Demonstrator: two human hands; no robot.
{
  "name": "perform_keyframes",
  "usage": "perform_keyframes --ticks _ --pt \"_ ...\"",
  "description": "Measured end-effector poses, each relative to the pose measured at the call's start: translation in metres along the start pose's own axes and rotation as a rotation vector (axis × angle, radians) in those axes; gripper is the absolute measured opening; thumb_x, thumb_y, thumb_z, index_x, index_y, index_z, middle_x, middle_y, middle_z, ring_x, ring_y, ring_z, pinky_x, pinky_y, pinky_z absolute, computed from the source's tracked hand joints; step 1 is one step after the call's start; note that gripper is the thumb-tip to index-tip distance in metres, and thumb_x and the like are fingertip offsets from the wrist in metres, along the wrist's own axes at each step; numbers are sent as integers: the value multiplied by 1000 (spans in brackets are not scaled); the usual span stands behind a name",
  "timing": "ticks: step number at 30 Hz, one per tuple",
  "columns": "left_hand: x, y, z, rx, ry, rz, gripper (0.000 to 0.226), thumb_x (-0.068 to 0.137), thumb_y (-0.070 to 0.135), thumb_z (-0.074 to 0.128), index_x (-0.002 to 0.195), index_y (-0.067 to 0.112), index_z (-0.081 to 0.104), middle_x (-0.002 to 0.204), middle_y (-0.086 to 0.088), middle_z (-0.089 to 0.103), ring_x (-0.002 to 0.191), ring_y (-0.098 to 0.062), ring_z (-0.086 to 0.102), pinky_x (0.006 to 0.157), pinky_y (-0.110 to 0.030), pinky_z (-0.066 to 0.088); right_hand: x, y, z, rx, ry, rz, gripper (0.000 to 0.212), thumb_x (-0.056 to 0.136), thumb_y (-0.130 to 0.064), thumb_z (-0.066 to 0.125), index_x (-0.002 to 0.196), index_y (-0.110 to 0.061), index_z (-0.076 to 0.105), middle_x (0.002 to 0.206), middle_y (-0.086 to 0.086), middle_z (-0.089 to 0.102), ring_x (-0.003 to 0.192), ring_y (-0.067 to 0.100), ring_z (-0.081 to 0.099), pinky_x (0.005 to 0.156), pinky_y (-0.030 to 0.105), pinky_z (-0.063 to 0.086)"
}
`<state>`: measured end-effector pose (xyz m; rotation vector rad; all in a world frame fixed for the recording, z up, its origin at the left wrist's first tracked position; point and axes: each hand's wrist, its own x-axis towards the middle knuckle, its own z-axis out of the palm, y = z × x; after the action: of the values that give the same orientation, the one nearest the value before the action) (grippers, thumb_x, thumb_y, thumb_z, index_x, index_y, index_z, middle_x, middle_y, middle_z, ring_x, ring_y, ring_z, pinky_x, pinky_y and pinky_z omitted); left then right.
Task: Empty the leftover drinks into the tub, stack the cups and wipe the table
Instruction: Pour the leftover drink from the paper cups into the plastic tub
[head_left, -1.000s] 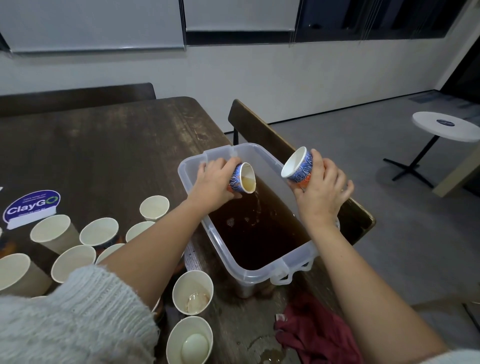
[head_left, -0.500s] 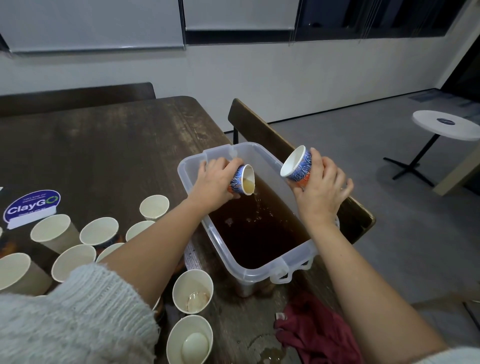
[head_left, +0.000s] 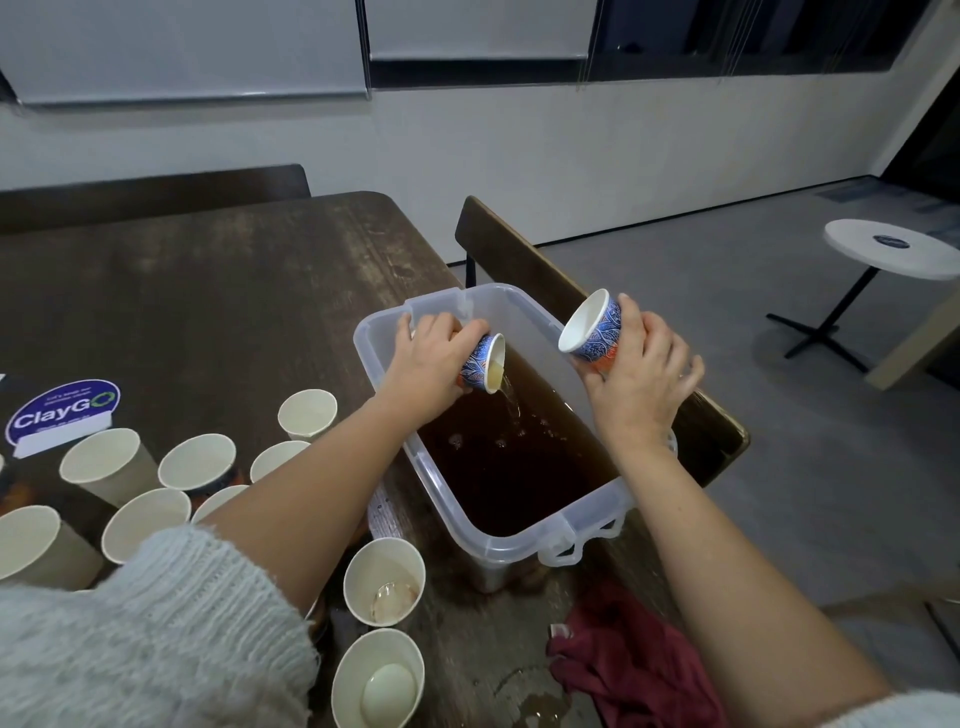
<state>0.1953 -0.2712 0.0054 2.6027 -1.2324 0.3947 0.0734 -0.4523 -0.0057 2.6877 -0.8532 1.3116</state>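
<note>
While a red cloth (head_left: 636, 670) lies nearest us on the table (head_left: 218, 306), our left hand (head_left: 428, 364) grips a blue patterned cup (head_left: 483, 364), tipping pale drink into the tub (head_left: 519, 540) of brown liquid. Our right hand (head_left: 641, 376) grips another cup (head_left: 595, 330) above it. Farther left, a sticker (head_left: 62, 413) reads "ClayGO".

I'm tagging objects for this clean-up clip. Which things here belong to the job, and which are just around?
Job: left hand pouring a patterned cup; right hand holding another cup; tub; paper cups; red cloth; table.

Around: ClayGo sticker, chair, white side table.
</note>
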Motion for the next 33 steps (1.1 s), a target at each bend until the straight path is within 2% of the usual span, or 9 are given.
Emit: perform_keyframes --ticks 4,7,11,14,21,26,30,33 --pt "-1 1 0 45 41 43 62 80 21 74 135 21 46 119 -11 52 119 -30 46 114 -57 14 -1 0 -1 0 1 -6 93 61 -34 92 135 -17 38 121 21 59 109 42 59 92 65 42" --pt "-1 0 4 114 115 90 60 71 9 79 126 16 55 105 -15 58 107 -35 54 109 -63 20 0 0 -1 -1 -7 -9 93 62 -35 91 135 -17 37 122 21 59 110 42 58 92 65 41" --pt "0 -1 5 193 157 142 67 60 4 84 121 16 59 97 -16 59 98 -37 58 104 -67 26 0 0 -2 -7 -17 -16 94 62 -35 91 135 -17 35 122 20 59 110 41 58 93 65 41" --pt "0 0 5 242 169 170 71 56 8 88 121 18 60 99 -18 60 99 -38 60 103 -67 27 -1 0 -3 -15 -19 -31 94 61 -34 91 135 -17 36 122 20 59 110 41 59 93 65 42" --pt "-2 0 3 257 183 153 73 60 17 89 126 21 59 109 -19 61 108 -38 58 107 -65 21 -1 -2 -5 -37 -44 -64 96 59 -30 92 137 -18 36 123 20 58 112 41 57 95 67 40" --pt "-1 0 5 263 194 124 75 57 18 91 125 19 59 108 -18 62 107 -37 59 106 -65 24 -1 -2 -4 -30 -59 -61 95 61 -31 91 137 -18 35 124 20 57 114 41 56 96 67 38" --pt "-1 -2 8 219 204 101 74 62 15 87 129 17 55 108 -14 62 107 -35 59 107 -65 23 -2 -2 -4 -20 -61 -55 95 61 -34 91 137 -18 36 123 19 58 114 40 56 97 68 37" --pt "-2 1 7 118 228 85 74 65 24 86 130 14 53 109 -12 64 107 -33 60 107 -65 21 -2 -3 -6 -6 -55 -60 92 63 -37 89 136 -16 38 121 18 59 115 39 56 98 67 36"
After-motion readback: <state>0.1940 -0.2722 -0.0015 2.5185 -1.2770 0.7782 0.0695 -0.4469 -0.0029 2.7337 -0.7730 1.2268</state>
